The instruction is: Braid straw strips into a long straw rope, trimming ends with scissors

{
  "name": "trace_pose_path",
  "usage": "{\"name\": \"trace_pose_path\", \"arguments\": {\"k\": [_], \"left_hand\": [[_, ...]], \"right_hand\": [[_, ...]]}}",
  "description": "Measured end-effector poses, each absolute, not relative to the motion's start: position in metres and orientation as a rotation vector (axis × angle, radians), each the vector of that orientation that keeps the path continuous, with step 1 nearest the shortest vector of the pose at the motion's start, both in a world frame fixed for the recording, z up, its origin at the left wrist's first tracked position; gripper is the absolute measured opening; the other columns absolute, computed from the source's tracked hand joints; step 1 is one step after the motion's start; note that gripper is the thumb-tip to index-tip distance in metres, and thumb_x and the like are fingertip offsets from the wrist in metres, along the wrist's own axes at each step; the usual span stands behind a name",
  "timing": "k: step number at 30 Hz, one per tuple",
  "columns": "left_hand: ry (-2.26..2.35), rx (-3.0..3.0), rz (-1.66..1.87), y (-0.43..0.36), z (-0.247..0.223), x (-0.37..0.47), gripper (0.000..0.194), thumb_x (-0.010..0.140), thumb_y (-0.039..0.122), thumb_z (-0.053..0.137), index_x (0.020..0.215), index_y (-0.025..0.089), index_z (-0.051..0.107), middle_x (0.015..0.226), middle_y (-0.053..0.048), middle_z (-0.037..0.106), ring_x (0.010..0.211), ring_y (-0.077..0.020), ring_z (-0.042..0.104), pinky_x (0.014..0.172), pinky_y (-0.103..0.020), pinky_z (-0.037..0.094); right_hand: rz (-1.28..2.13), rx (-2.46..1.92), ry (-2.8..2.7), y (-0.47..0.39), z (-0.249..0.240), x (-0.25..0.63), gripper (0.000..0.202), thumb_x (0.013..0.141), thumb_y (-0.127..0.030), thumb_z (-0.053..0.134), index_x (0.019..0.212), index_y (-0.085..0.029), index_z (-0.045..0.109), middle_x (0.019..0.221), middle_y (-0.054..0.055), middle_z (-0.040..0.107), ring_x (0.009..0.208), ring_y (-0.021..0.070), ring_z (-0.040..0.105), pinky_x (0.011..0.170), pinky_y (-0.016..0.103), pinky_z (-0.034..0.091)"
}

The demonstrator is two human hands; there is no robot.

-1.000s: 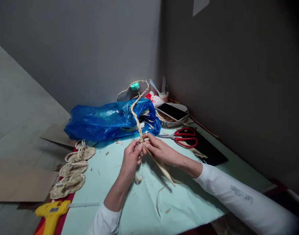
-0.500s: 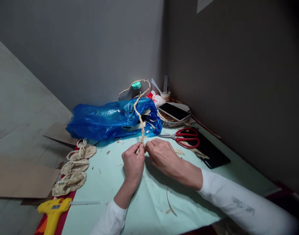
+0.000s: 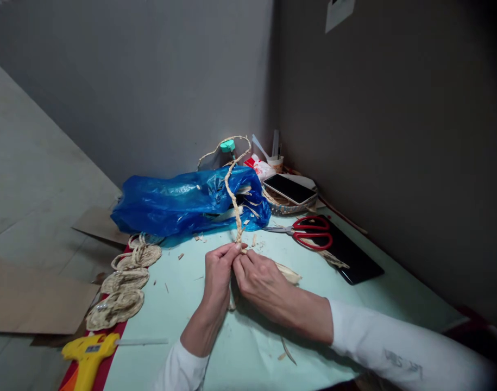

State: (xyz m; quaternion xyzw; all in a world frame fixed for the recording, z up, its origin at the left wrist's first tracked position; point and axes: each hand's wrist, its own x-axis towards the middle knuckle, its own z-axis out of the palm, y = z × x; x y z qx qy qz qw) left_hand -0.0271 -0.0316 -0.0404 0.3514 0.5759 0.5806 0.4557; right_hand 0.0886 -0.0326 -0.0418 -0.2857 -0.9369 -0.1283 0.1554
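A pale braided straw cord [image 3: 234,203] runs from my fingers up over the blue plastic bag [image 3: 170,201] and loops at the back near the wall. My left hand [image 3: 220,274] pinches the near end of the braid between thumb and fingers. Right against it, my right hand [image 3: 258,277] is closed on the loose strands at the same end; the exact grip is hidden by the fingers. One flat strand [image 3: 289,273] sticks out beyond my right hand, and another bit hangs below my left hand.
Red-handled scissors [image 3: 309,232] lie partly over a black tablet [image 3: 354,255] on the right. Behind them a phone [image 3: 289,188] rests on a shallow basket [image 3: 291,207]. Several small woven straw slippers [image 3: 124,281] line the left edge, above a yellow glue gun [image 3: 89,353].
Both hands have come slightly nearer to me and closer together. My right hand has shifted left and down, and a flat strand now shows beyond it.
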Motion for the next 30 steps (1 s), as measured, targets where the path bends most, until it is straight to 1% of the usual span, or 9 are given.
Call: {"name": "trace_pose_path", "arguments": {"k": [3,6,10,13,16,19,22,26,30], "left_hand": [[1.463,0.913,1.421,-0.029,-0.044,-0.034,0.019,0.069,0.030,0.070,0.072,0.011,0.072,0.063,-0.003,0.066,0.063,-0.0144,0.058,0.065,-0.025,0.044],[1.462,0.987,1.424,-0.028,-0.047,-0.037,0.021,0.073,0.033,0.068,0.068,0.013,0.067,0.055,0.002,0.056,0.053,-0.0103,0.048,0.056,-0.022,0.038],[1.421,1.047,1.348,-0.032,-0.042,-0.028,0.023,0.075,0.036,0.067,0.075,0.014,0.065,0.053,0.005,0.049,0.049,-0.0079,0.041,0.051,-0.020,0.031],[1.366,1.077,1.316,-0.036,-0.038,-0.019,0.027,0.077,0.036,0.068,0.094,0.018,0.057,0.052,0.007,0.052,0.049,-0.0084,0.042,0.051,-0.019,0.030],[1.336,1.096,1.322,-0.039,-0.039,-0.015,0.031,0.078,0.037,0.068,0.097,0.022,0.048,0.052,0.009,0.053,0.047,-0.0086,0.041,0.050,-0.018,0.029],[1.321,1.114,1.312,-0.040,-0.040,-0.014,0.031,0.080,0.038,0.067,0.097,0.022,0.048,0.053,0.008,0.054,0.049,-0.0093,0.044,0.052,-0.019,0.031],[1.352,1.114,1.258,-0.040,-0.037,-0.012,0.026,0.081,0.040,0.065,0.093,0.020,0.055,0.058,0.005,0.058,0.050,-0.0086,0.043,0.052,-0.020,0.032],[1.419,1.161,1.183,-0.042,-0.032,-0.008,0.020,0.082,0.037,0.063,0.082,0.016,0.061,0.063,0.002,0.061,0.054,-0.0092,0.046,0.054,-0.020,0.033],[1.461,1.249,1.177,-0.040,-0.033,-0.005,0.018,0.083,0.034,0.061,0.084,0.016,0.064,0.066,0.001,0.062,0.058,-0.0111,0.048,0.058,-0.021,0.036]], "right_hand": [[0.008,-0.744,-2.677,-0.028,-0.030,0.096,0.021,0.086,-0.019,0.053,0.102,-0.008,0.062,0.094,0.016,0.066,0.082,0.0248,0.060,0.066,0.034,0.044],[0.530,-0.814,-2.401,-0.011,-0.016,0.106,0.030,0.091,-0.040,0.051,0.082,-0.016,0.065,0.075,0.006,0.066,0.065,0.0173,0.057,0.061,0.029,0.038],[0.945,-1.024,-1.892,0.022,-0.013,0.115,0.033,0.086,-0.049,0.058,0.098,-0.018,0.060,0.063,-0.002,0.057,0.058,0.0134,0.051,0.056,0.025,0.032],[1.227,-0.915,-1.721,0.038,-0.022,0.117,0.029,0.088,-0.048,0.054,0.096,-0.020,0.053,0.062,-0.006,0.050,0.053,0.0098,0.043,0.051,0.022,0.030],[1.465,-0.902,-1.487,0.042,-0.028,0.116,0.033,0.084,-0.049,0.059,0.098,-0.021,0.048,0.061,-0.008,0.046,0.049,0.0078,0.036,0.046,0.019,0.025],[1.780,-0.837,-1.393,0.041,-0.027,0.114,0.036,0.081,-0.053,0.061,0.087,-0.019,0.051,0.052,-0.011,0.030,0.043,0.0058,0.024,0.043,0.019,0.017],[1.805,-0.770,-1.318,0.042,-0.029,0.110,0.038,0.082,-0.053,0.059,0.071,-0.018,0.051,0.047,-0.012,0.021,0.041,0.0047,0.016,0.042,0.020,0.014],[1.634,-0.853,-1.242,0.049,-0.041,0.104,0.037,0.082,-0.052,0.058,0.068,-0.018,0.052,0.044,-0.010,0.026,0.039,0.0056,0.021,0.041,0.021,0.016],[1.546,-0.947,-1.250,0.058,-0.053,0.101,0.040,0.081,-0.055,0.056,0.066,-0.019,0.050,0.044,-0.009,0.031,0.039,0.0072,0.028,0.041,0.022,0.021]]}}
